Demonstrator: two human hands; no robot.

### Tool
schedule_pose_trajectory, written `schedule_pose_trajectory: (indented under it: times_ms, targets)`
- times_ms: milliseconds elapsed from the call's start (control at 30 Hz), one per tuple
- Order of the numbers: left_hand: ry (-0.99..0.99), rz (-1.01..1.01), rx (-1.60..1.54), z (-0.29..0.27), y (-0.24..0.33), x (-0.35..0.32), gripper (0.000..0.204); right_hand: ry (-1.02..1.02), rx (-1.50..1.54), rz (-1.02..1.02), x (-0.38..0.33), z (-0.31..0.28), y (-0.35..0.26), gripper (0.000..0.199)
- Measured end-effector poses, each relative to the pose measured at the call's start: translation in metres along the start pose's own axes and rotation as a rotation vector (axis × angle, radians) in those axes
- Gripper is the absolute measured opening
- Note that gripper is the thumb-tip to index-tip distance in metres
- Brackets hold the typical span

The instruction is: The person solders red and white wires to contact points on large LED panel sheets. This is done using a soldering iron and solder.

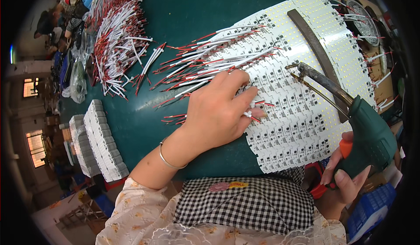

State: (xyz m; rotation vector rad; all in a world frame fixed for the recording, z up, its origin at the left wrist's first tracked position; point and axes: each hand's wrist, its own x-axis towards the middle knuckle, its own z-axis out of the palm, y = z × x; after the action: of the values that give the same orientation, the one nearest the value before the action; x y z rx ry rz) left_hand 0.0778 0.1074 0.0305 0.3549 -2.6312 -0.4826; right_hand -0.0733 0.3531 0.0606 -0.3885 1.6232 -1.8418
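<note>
My left hand [221,109] is closed in a pinch over the near left part of a panel of white LED circuit boards [286,126]. White wires [248,113] with red ends poke out between its thumb and fingers. In my right hand [348,181] is a green soldering gun [372,135] with an orange trigger. Its metal tip [294,67] points left, over the middle of the boards. Several white-and-red wires [232,61] lie across the boards' left edge, beyond my left hand. A dark flat bar [319,54] rests across the panel, partly behind the gun's barrel.
A large heap of white-and-red wires [118,48] sits at the far left of the green table [192,4]. Stacked white boards [103,140] stand at the left edge. More wires hang off the panel's right side, near a round metallic dish [364,24]. A blue basket [372,212] is low right.
</note>
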Motion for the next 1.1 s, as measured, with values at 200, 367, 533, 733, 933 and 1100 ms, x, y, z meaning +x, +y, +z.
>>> schedule_pose_trajectory:
  times_ms: [200,367,533,733,933,1100]
  targets:
    - [0.044,-0.088,0.016,-0.007,-0.002,0.001,0.028,-0.042,0.005,0.000,0.001,-0.004,0.001,0.077]
    - [0.049,-0.046,-0.041,0.005,-0.015,0.002,0.032,-0.063,-0.041,-0.077,0.002,-0.001,0.004,0.071]
    - [0.013,-0.131,-0.107,0.010,-0.010,0.001,0.030,-0.018,-0.051,-0.084,0.002,0.007,0.002,0.071]
    - [0.096,-0.086,-0.156,0.015,-0.013,0.001,0.037,-0.017,-0.067,-0.030,0.002,0.008,0.003,0.071]
    - [0.060,-0.049,-0.071,0.018,-0.015,-0.003,0.043,-0.025,-0.088,0.052,0.002,0.015,0.001,0.070]
    - [0.060,-0.049,-0.087,0.020,-0.015,-0.001,0.044,-0.063,-0.090,0.147,0.001,0.016,-0.001,0.068]
